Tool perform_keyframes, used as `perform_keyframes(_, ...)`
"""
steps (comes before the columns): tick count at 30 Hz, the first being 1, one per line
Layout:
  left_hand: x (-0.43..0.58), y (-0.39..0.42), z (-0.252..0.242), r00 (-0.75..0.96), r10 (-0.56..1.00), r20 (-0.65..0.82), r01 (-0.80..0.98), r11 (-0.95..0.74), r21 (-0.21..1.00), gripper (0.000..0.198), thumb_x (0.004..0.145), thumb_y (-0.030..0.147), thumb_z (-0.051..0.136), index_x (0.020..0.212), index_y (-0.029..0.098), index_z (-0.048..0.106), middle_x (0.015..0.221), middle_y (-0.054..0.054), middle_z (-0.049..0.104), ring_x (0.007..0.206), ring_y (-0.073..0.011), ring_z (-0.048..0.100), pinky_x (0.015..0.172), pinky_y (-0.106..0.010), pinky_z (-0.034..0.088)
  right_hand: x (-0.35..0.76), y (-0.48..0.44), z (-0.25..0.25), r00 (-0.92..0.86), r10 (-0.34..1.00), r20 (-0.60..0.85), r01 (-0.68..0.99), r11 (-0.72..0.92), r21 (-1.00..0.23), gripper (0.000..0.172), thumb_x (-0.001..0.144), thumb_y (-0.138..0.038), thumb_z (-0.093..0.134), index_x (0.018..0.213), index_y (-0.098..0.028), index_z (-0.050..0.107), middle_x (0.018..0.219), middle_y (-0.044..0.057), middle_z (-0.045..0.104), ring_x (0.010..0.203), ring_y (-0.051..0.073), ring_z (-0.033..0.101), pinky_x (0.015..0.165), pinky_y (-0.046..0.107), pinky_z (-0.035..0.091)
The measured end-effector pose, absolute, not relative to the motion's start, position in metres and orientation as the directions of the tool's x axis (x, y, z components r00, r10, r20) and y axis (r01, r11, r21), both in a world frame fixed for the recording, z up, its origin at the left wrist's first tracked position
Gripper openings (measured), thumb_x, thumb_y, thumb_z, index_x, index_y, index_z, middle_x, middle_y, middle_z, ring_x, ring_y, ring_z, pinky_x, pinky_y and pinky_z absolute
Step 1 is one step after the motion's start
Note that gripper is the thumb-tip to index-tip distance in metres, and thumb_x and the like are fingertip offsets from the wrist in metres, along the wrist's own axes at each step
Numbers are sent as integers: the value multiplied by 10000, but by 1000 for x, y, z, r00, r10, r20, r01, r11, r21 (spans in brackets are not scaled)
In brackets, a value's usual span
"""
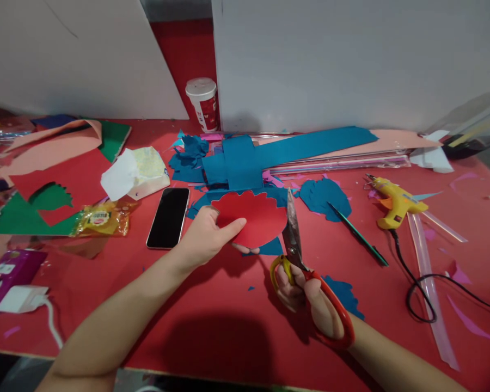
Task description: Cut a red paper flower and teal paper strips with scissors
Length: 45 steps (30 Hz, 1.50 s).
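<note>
My left hand [206, 234] pinches a red paper piece [255, 223] by its left side, thumb on top and some fingertips showing beneath it. The paper's upper edge is scalloped and its lower edge is smooth. My right hand [306, 299] has its fingers through the yellow and red handles of a pair of scissors [294, 239]. Their blades point up and look nearly closed, right beside the paper's right edge; whether they touch it I cannot tell. Blue paper strips [239, 163] lie crossed behind the red piece.
A phone [168, 218] lies left of my left hand. A lidded cup [204, 103] stands at the back before white boards [351, 60]. On the right are a green pencil [363, 238], a blue scalloped paper [324, 197] and a yellow glue gun [396, 201] with a black cord. Paper scraps cover the left.
</note>
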<state>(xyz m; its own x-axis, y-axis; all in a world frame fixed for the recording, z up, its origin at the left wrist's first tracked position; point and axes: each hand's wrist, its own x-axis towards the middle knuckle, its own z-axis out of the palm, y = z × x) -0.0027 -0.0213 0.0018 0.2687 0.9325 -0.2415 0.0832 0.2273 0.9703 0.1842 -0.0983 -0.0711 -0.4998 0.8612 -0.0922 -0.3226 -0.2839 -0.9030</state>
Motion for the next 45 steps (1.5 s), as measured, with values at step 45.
perform_keyframes(45,-17,-18,8,304,933,-193,152,152,977,207,738,282,579,598,131,598,504,-39,648,455,-167,625,461,-240,520,186,-97,-77,-602,792,-101,-331,-363,-871,625,719,-713,360,1025,-183,486,890,62,479,524,89,362,501,253,352)
